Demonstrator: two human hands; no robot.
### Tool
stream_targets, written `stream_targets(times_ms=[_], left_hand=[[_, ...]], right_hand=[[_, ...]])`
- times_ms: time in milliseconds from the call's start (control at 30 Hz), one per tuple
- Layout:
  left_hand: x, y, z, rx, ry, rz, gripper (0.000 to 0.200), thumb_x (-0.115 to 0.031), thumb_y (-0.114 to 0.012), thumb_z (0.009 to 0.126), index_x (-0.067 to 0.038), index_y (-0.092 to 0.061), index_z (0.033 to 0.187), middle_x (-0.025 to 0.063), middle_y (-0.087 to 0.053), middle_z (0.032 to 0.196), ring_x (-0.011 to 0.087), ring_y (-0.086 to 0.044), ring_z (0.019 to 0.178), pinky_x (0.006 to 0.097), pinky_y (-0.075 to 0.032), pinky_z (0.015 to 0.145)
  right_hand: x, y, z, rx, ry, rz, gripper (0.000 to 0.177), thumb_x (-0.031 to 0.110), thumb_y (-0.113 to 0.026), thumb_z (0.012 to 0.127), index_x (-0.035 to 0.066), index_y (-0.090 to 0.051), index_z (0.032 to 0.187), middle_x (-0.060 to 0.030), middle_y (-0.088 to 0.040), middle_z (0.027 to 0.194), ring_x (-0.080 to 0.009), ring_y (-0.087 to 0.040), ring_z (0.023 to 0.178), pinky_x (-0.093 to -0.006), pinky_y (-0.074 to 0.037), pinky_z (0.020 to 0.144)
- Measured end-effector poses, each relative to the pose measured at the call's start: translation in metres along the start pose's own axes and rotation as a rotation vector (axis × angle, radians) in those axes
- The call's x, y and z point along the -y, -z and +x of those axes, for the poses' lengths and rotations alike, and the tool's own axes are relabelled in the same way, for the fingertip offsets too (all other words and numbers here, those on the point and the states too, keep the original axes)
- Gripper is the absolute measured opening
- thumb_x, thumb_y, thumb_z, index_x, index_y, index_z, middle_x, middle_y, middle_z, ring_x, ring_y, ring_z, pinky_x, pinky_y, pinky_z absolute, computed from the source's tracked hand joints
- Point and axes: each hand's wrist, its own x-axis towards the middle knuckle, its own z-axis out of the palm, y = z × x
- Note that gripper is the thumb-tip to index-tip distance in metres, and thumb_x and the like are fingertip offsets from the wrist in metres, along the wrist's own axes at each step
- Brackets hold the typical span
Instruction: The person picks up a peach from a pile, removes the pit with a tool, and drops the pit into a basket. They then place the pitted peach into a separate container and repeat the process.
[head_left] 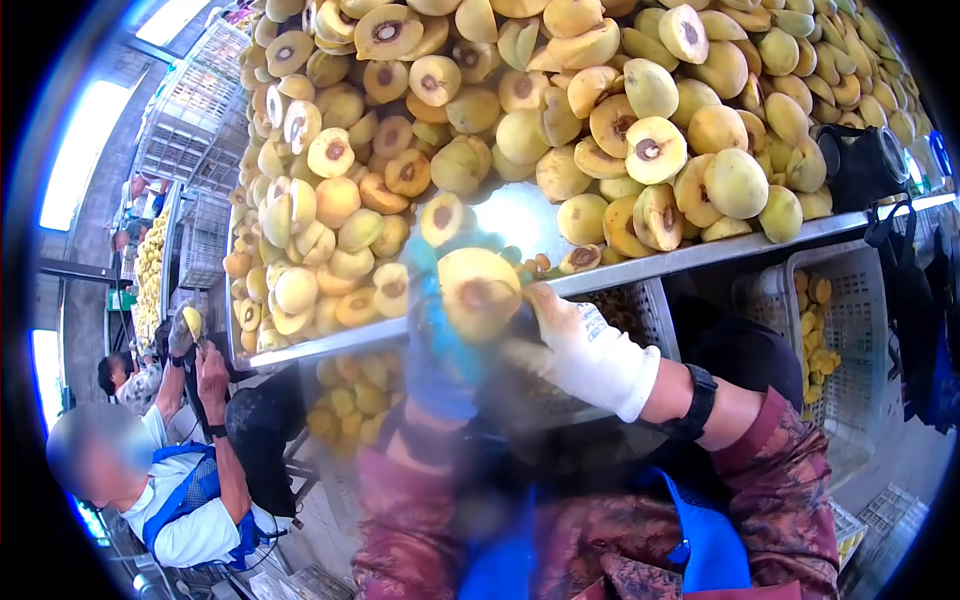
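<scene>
My left hand [432, 335], in a blue-teal glove, is closed around a halved yellow peach [482, 285] at the table's near edge. The peach's cut face points up toward me, with a brownish pit hollow in its middle. My right hand [595, 350], in a white glove with a dark wristband, is beside the fruit, thumb and fingers curled toward it. A blurred dark area below the peach hides what the right fingers hold, if anything. Many peach halves [655, 150] are heaped just beyond both hands, several with brown pits showing.
A metal table rim [700, 262] runs in front of me. White crates [850, 400] below hold yellow fruit pieces. A dark cup-like container [865, 160] stands at the right end. On the left sits a co-worker [190, 480] in a blue vest, hands raised around a fruit.
</scene>
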Motion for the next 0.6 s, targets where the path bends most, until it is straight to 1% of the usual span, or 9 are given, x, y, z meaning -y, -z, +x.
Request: stream_targets(times_ms=[33,133,200,267,333,433,533,600], left_hand=[[0.001,0.0,-0.001,-0.008,-0.007,-0.017,0.045,-0.014,-0.058,0.091,0.006,-0.043,0.128,0.0149,-0.059,0.114,0.0216,-0.06,0.097,0.0326,-0.052,0.084],[-0.004,-0.002,-0.004,0.009,-0.015,-0.118,0.042,-0.025,-0.05,0.096,0.005,-0.046,0.125,0.0146,-0.06,0.111,0.021,-0.06,0.094,0.0322,-0.052,0.082],[-0.008,-0.002,-0.005,0.043,-0.031,-0.151,0.043,-0.032,-0.045,0.098,0.004,-0.049,0.121,0.014,-0.06,0.108,0.0204,-0.06,0.092,0.0315,-0.051,0.079],[-0.01,-0.002,-0.005,0.054,-0.072,-0.108,0.05,-0.04,-0.038,0.099,0.004,-0.052,0.119,0.0146,-0.062,0.106,0.0214,-0.061,0.092,0.0326,-0.051,0.081],[-0.009,-0.003,-0.007,0.04,-0.128,-0.017,0.064,-0.051,-0.029,0.101,0.004,-0.055,0.12,0.0164,-0.064,0.107,0.024,-0.063,0.094,0.0354,-0.051,0.087],[-0.007,-0.002,-0.008,0.014,-0.201,0.184,0.064,-0.051,-0.03,0.101,0.004,-0.055,0.12,0.0162,-0.064,0.107,0.0234,-0.062,0.095,0.0347,-0.05,0.088],[-0.002,0.003,-0.007,0.019,-0.268,0.366,0.063,-0.051,-0.032,0.1,0.005,-0.054,0.12,0.0162,-0.064,0.107,0.0235,-0.061,0.095,0.0351,-0.05,0.089],[0.002,0.006,-0.008,0.016,-0.306,0.452,0.063,-0.051,-0.033,0.1,0.005,-0.054,0.12,0.0163,-0.064,0.107,0.0236,-0.062,0.095,0.0354,-0.05,0.089]], right_hand=[[0.002,0.002,0.0,0.014,-0.014,-0.007,0.039,0.028,-0.065,0.085,-0.002,-0.048,0.102,-0.0272,-0.06,0.083,-0.0448,-0.06,0.081,-0.0498,-0.047,0.07],[-0.01,-0.008,0.001,-0.085,0.135,-0.055,0.038,0.028,-0.062,0.087,-0.003,-0.047,0.104,-0.0271,-0.06,0.083,-0.0442,-0.06,0.081,-0.0504,-0.046,0.069],[-0.006,-0.006,-0.001,-0.072,0.107,-0.091,0.037,0.027,-0.061,0.087,-0.003,-0.047,0.104,-0.0268,-0.06,0.084,-0.0441,-0.06,0.081,-0.0504,-0.046,0.068],[-0.003,-0.005,-0.001,-0.079,0.105,-0.119,0.036,0.027,-0.06,0.088,-0.003,-0.046,0.104,-0.0263,-0.06,0.084,-0.0439,-0.06,0.081,-0.0501,-0.046,0.068],[-0.003,-0.008,-0.002,-0.106,0.126,-0.14,0.035,0.026,-0.06,0.088,-0.003,-0.046,0.103,-0.0257,-0.06,0.084,-0.0437,-0.059,0.081,-0.0494,-0.047,0.068],[-0.007,-0.01,-0.001,-0.123,0.182,-0.16,0.033,0.024,-0.059,0.087,-0.003,-0.046,0.102,-0.0253,-0.06,0.083,-0.043,-0.059,0.08,-0.0486,-0.047,0.068],[-0.002,-0.006,-0.002,-0.072,0.143,-0.128,0.032,0.023,-0.058,0.087,-0.003,-0.047,0.102,-0.0253,-0.06,0.083,-0.0425,-0.059,0.081,-0.0486,-0.047,0.068],[-0.003,-0.008,-0.003,-0.089,0.147,-0.115,0.032,0.022,-0.059,0.087,-0.003,-0.047,0.102,-0.0254,-0.06,0.083,-0.0422,-0.06,0.081,-0.0487,-0.047,0.068]])
